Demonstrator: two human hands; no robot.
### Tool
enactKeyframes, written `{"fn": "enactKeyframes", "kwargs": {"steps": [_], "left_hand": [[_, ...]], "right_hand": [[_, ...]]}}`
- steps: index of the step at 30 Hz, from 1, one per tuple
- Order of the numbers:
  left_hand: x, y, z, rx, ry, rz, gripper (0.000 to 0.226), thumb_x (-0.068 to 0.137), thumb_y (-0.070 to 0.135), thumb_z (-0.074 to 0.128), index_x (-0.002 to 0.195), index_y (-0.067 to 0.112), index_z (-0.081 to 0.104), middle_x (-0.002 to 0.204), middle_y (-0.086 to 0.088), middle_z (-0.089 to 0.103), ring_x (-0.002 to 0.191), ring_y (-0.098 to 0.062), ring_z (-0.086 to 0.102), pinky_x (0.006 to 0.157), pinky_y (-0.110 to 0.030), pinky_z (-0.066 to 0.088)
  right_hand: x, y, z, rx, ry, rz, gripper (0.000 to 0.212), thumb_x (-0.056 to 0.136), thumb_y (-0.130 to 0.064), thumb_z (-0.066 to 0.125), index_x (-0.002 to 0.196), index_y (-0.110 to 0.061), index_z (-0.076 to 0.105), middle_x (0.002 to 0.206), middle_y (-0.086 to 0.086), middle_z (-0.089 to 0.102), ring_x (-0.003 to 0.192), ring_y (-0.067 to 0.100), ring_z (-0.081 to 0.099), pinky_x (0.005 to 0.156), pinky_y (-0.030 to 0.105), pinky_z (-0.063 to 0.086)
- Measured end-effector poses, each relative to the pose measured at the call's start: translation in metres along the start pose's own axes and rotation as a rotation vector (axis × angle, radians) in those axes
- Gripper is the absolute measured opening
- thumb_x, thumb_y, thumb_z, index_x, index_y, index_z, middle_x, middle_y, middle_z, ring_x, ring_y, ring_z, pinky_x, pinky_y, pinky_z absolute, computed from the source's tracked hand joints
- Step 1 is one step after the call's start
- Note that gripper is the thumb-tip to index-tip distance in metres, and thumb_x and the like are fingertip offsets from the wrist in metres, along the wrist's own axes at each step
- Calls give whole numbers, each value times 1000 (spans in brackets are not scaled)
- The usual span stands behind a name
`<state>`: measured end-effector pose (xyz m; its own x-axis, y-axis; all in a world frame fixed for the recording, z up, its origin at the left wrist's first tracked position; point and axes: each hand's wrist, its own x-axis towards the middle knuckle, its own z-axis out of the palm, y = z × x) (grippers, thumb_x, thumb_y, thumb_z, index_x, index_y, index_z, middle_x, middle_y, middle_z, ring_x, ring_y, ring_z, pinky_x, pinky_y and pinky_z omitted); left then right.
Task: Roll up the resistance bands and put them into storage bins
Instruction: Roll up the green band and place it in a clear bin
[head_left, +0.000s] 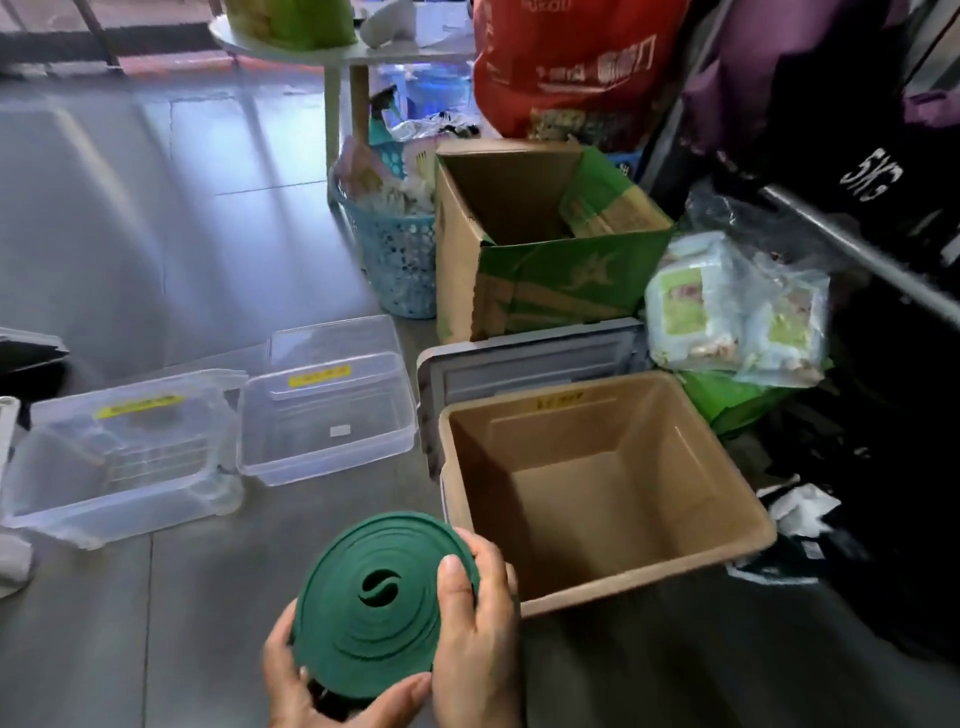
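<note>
Hands (311, 686) (475, 629) round coiled green band (358, 623)

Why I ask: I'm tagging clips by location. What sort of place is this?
Likely a cluttered corner of a home, used for storage: a tiled floor with a cardboard box, a stuffed blue basket and a red bag beside a small white table.

1. The tan bin (675, 467) stands open-topped, its mouth free from above.
2. Its grey lid (535, 358) rises behind the back rim, blocking that side.
3. A cardboard box (519, 280), blue basket (402, 260) and bags (737, 306) crowd behind and right.
4. Two open clear bins (327, 415) sit left, bare floor (182, 234) beyond.
5. The left hand (311, 686) and right hand (478, 623) hold the band roll (363, 623) beside the tan bin's near left corner.
</note>
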<state>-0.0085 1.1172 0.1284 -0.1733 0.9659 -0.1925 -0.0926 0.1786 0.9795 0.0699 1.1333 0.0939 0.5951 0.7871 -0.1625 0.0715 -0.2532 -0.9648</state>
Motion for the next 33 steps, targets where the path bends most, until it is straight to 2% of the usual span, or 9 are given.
{"fn": "enactKeyframes", "kwargs": {"steps": [2, 4, 7, 10, 16, 21, 25, 29, 33], "left_hand": [[19, -37, 0, -48, -28, -9, 103, 1, 24, 88, 95, 33, 47, 74, 40, 61, 68, 18, 59, 58, 2, 43], [45, -58, 4, -28, -95, -27, 99, 19, 1, 91, 102, 32, 46, 69, 27, 67, 55, 2, 64, 47, -8, 47], [72, -56, 14, -173, -234, -105, 100, 25, 20, 92, 113, 35, 47, 80, -5, 73, 54, -20, 67, 39, -24, 48], [81, -52, 25, -280, -252, -220, 60, 71, 31, 71, 123, 25, 44, 75, 0, 72, 57, -18, 68, 39, -26, 49], [71, -69, 8, -274, -176, -261, 27, 89, 11, 50, 106, 32, 49, 66, -3, 70, 49, -18, 62, 37, -27, 46], [91, -62, -2, -322, -57, -199, 28, 84, 19, 57, 108, 32, 53, 77, 2, 69, 58, -14, 57, 40, -20, 42], [99, -63, -13, -351, -14, -191, 46, 68, 27, 63, 113, 32, 55, 75, 2, 69, 60, -14, 55, 39, -20, 39], [107, -80, -26, -292, 20, -231, 39, 84, 20, 60, 121, 29, 53, 79, -3, 69, 58, -14, 55, 39, -20, 38], [123, -84, -38, -252, -52, -225, 30, 92, 36, 47, 122, 31, 54, 96, -3, 70, 67, -12, 60, 48, -22, 45]], "right_hand": [[20, 17, 15, -27, -33, -42, 53, 70, -48, 34, 114, -28, 56, 106, -10, 47, 91, -7, 47, 75, -4, 29], [42, 25, 22, -20, -17, -119, 57, 73, -51, 33, 116, -23, 56, 110, -3, 48, 92, -1, 46, 76, -3, 27], [83, 23, 25, -44, -34, -167, 34, 92, -32, 42, 117, -14, 56, 112, 9, 50, 83, 6, 42, 72, 6, 27], [98, 14, 14, -64, -6, -219, 35, 92, -29, 40, 117, -10, 56, 111, 13, 50, 95, 19, 47, 77, 12, 27], [69, 40, 18, 8, 50, -284, 44, 78, -34, 36, 108, -13, 59, 99, 3, 47, 82, -6, 45, 73, -6, 25], [79, 25, 52, -34, -35, -308, 54, 78, -37, 34, 117, -6, 56, 112, 14, 51, 103, 22, 50, 76, 9, 26], [78, 28, 67, -44, -46, -317, 59, 75, -43, 34, 116, -8, 56, 118, 15, 52, 110, 24, 48, 88, 18, 32], [71, 50, 81, -82, -55, -270, 59, 75, -40, 33, 118, -5, 55, 115, 17, 55, 103, 22, 49, 85, 21, 32], [78, 60, 98, -102, -51, -240, 45, 88, -35, 39, 117, -4, 54, 110, 17, 57, 100, 26, 51, 82, 25, 34]]}}
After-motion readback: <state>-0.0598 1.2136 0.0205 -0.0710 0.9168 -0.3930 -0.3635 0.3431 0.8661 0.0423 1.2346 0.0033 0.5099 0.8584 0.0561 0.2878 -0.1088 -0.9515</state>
